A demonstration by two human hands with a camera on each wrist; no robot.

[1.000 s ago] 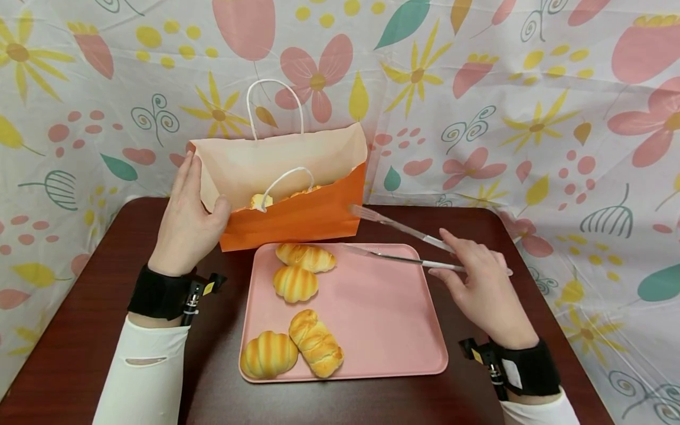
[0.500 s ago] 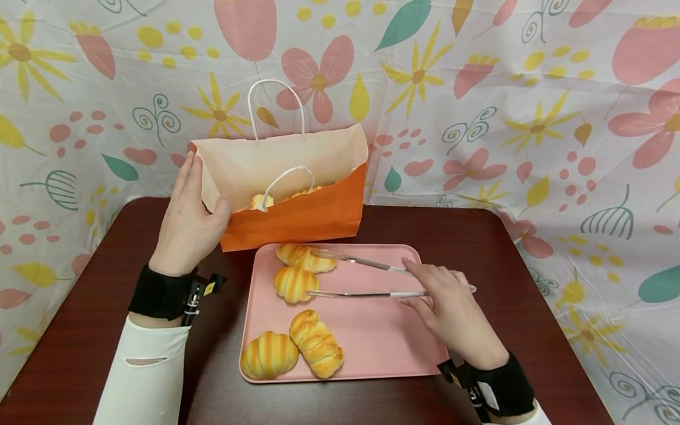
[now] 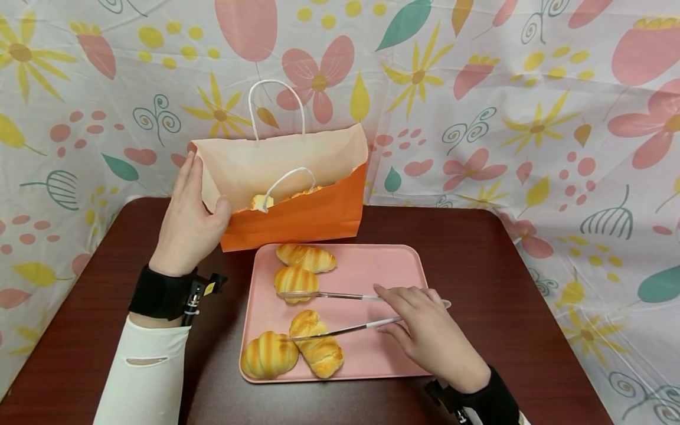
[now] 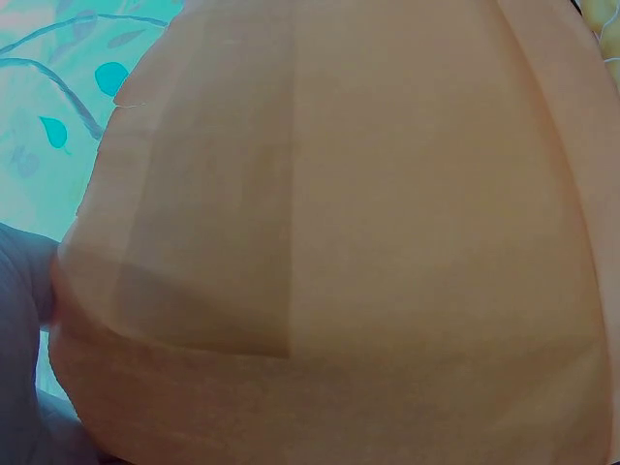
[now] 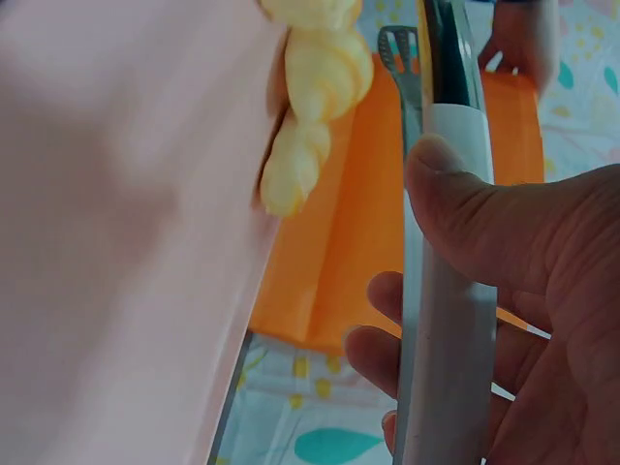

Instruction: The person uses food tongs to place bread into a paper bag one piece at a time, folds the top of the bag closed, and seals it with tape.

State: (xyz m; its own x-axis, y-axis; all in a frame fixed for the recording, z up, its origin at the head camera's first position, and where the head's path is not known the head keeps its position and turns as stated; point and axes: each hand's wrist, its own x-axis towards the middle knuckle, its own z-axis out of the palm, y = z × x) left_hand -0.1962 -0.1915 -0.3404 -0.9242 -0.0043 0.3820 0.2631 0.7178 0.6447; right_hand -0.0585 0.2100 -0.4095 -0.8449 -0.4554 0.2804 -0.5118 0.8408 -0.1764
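Note:
My right hand (image 3: 431, 333) holds long serving tongs (image 3: 347, 296) by their pale handles. The tongs' arms are spread. One tip overlaps a ridged bread roll (image 3: 294, 280); the other crosses the top of a twisted bread roll (image 3: 321, 351). In the right wrist view the thumb presses on the tongs (image 5: 448, 310), which show a slotted end. My left hand (image 3: 186, 215) holds the left end of an orange paper bag (image 3: 297, 221), fingers along its back corner, thumb at the front rim. The bag's side panel (image 4: 387, 242) fills most of the left wrist view.
A pink tray (image 3: 382, 348) lies in front of the bag. It also bears an oblong roll (image 3: 307, 258) at the back and another ridged roll (image 3: 269, 355) at the front left. Yellowish pieces (image 3: 261, 202) show inside the bag. A patterned curtain (image 3: 435, 88) hangs behind the dark table (image 3: 478, 265).
My right hand has swung the tongs left and toward me, from beside the bag to over the rolls on the tray. My left hand and the bag have stayed put.

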